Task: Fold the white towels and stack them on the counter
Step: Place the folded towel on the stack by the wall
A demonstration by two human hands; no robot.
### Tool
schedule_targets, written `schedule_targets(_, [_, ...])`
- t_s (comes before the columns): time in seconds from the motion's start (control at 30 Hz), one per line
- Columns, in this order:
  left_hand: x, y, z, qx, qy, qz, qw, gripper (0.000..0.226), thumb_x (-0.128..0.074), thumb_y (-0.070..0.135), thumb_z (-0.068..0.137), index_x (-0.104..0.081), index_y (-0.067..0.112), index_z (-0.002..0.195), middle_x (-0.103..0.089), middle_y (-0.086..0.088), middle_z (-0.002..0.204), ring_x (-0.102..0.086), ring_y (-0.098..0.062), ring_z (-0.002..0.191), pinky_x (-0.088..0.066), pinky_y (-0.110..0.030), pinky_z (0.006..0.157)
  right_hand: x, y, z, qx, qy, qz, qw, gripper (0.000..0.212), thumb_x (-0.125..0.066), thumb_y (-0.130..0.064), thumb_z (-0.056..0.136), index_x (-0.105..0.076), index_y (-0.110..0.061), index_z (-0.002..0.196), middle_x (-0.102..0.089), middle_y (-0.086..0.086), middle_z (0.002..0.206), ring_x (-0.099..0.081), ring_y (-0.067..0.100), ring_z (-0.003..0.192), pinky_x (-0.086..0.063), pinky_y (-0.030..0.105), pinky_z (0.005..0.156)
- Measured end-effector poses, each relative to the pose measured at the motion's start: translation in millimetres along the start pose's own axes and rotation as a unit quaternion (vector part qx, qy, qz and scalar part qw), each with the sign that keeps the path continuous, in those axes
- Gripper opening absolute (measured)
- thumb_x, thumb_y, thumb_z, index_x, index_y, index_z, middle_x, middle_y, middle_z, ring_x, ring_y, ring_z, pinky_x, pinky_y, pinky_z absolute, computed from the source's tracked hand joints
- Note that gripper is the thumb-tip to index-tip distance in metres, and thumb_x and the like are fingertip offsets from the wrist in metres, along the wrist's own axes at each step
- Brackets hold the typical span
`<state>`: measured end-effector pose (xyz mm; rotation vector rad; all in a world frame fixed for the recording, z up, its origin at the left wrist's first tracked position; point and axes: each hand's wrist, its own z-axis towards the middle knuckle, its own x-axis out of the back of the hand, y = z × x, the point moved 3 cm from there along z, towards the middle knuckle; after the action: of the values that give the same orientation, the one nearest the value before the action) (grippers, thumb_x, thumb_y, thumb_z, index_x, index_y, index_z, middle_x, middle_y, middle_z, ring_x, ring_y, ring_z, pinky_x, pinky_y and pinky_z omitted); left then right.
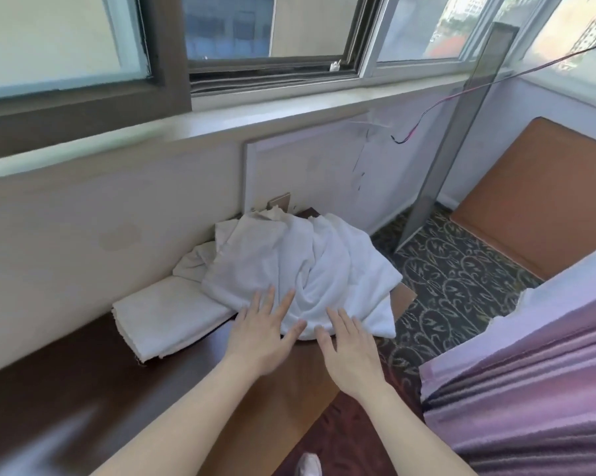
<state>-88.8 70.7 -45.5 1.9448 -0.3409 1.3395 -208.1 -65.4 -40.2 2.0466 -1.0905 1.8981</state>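
Several large window panes (83,39) fill the twelve o'clock side of the view, above a pale wall. Under the wall, a dark brown counter (66,389) runs from eight o'clock toward the centre. A pink pleated curtain (530,389) hangs at four o'clock, and a dark carpet (461,269) with a pale leaf pattern covers the floor at three o'clock.

At the centre, a heap of crumpled white towels (306,262) lies on the far end of the counter, and its edge at three o'clock hangs a little over the counter's end. At nine o'clock from the heap, touching it and partly under it, a stack of folded white towels (166,314) lies flat on the counter along the wall.

Both hands reach in from six o'clock. The left hand (258,334) is flat, fingers straight and spread, and its fingertips rest on the near edge of the heap. The right hand (349,352) is just beside it at three o'clock, also flat, with its fingertips touching the same edge. Neither hand grasps anything. A white shoe (308,465) shows at six o'clock.
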Motion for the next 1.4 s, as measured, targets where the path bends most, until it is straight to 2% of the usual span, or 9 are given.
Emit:
schedule_targets(0.13, [-15.4, 22.9, 46.8, 0.048, -0.031, 0.012, 0.998, 0.085, 0.006, 0.078, 0.077, 0.012, 0.043, 0.154, 0.016, 0.005, 0.166, 0.012, -0.021, 0.153, -0.004, -0.042, 0.123, 6.5, 31.3, 63.7, 0.021, -0.042, 0.013, 0.999, 0.074, -0.014, -0.069, 0.094, -0.012, -0.032, 0.158, -0.010, -0.007, 0.166, -0.003, 0.022, 0.153, -0.008, 0.044, 0.123])
schedule_targets(0.27, [-31.9, 37.6, 101.7, 0.085, -0.038, 0.024, 0.995, 0.071, -0.010, 0.072, 0.093, 0.012, 0.045, 0.154, 0.025, 0.010, 0.162, 0.017, -0.022, 0.152, -0.004, -0.044, 0.122, 15.8, 56.9, 132.4, 0.061, -0.045, 0.021, 0.997, 0.080, -0.008, -0.074, 0.089, -0.014, -0.032, 0.157, -0.009, -0.005, 0.166, -0.006, 0.022, 0.152, -0.010, 0.046, 0.122])
schedule_targets(0.5, [-39.3, 39.4, 180.3, 0.182, 0.023, 0.026, 0.983, 0.070, -0.014, 0.072, 0.095, 0.010, 0.043, 0.155, 0.029, 0.010, 0.161, 0.018, -0.026, 0.151, -0.021, -0.065, 0.113, 13.0, 80.7, 228.3, 0.091, -0.051, 0.044, 0.994, 0.067, -0.021, -0.059, 0.100, -0.007, -0.028, 0.158, 0.002, -0.003, 0.166, 0.003, 0.021, 0.153, -0.003, 0.042, 0.124])
schedule_targets(0.67, [-49.8, 26.3, 211.8, 0.234, 0.063, 0.115, 0.963, 0.072, -0.009, 0.073, 0.093, 0.023, 0.045, 0.150, 0.030, 0.004, 0.162, 0.009, -0.030, 0.152, -0.031, -0.060, 0.103, -9.1, 77.6, 268.6, 0.101, -0.030, 0.055, 0.993, 0.067, -0.023, -0.057, 0.101, -0.009, -0.026, 0.158, 0.000, 0.002, 0.166, 0.001, 0.021, 0.152, 0.002, 0.041, 0.123])
schedule_targets(0.83, [-66.8, 12.8, 215.7, 0.211, 0.168, 0.211, 0.940, 0.071, -0.008, 0.071, 0.094, 0.003, 0.039, 0.157, -0.006, -0.001, 0.167, -0.027, -0.032, 0.139, -0.042, -0.050, 0.083, -39.5, 66.3, 279.2, 0.096, 0.072, 0.088, 0.989, 0.079, -0.014, -0.063, 0.093, -0.031, -0.013, 0.151, -0.027, 0.019, 0.157, -0.018, 0.029, 0.148, 0.002, 0.046, 0.122])
schedule_targets(0.97, [-73.3, 9.6, 216.3, 0.180, 0.234, 0.221, 0.930, 0.066, -0.021, 0.064, 0.096, -0.025, 0.036, 0.156, -0.032, 0.001, 0.160, -0.045, -0.029, 0.114, -0.041, -0.043, 0.072, -49.8, 69.7, 279.5, 0.106, 0.163, 0.114, 0.974, 0.062, -0.032, -0.054, 0.098, -0.051, -0.005, 0.133, -0.053, 0.018, 0.126, -0.046, 0.037, 0.123, -0.021, 0.050, 0.117])
schedule_targets(1.03, [-73.4, 10.4, 215.4, 0.165, 0.260, 0.217, 0.926, 0.061, -0.024, 0.060, 0.098, -0.035, 0.036, 0.153, -0.041, 0.002, 0.156, -0.050, -0.029, 0.103, -0.040, -0.041, 0.070, -45.3, 69.8, 279.1, 0.114, 0.197, 0.108, 0.968, 0.057, -0.034, -0.054, 0.099, -0.056, -0.004, 0.117, -0.055, 0.015, 0.106, -0.052, 0.037, 0.100, -0.037, 0.047, 0.100])
schedule_targets(1.17, [-71.0, 10.6, 210.9, 0.141, 0.290, 0.202, 0.925, 0.055, -0.029, 0.054, 0.099, -0.046, 0.034, 0.148, -0.052, 0.003, 0.147, -0.055, -0.027, 0.089, -0.043, -0.040, 0.066, -37.6, 62.2, 277.0, 0.093, 0.186, 0.069, 0.976, 0.054, -0.031, -0.054, 0.099, -0.056, -0.008, 0.093, -0.053, 0.011, 0.088, -0.052, 0.033, 0.080, -0.039, 0.041, 0.075])
schedule_targets(1.4, [-51.2, 11.0, 196.0, 0.133, 0.311, 0.119, 0.933, 0.048, -0.039, 0.054, 0.098, -0.056, 0.036, 0.139, -0.067, 0.013, 0.125, -0.047, -0.015, 0.073, -0.037, -0.021, 0.039, -31.7, 63.6, 281.5, 0.144, 0.119, 0.085, 0.979, 0.069, -0.008, -0.065, 0.098, -0.046, -0.012, 0.075, -0.055, 0.009, 0.071, -0.054, 0.034, 0.064, -0.042, 0.041, 0.060])
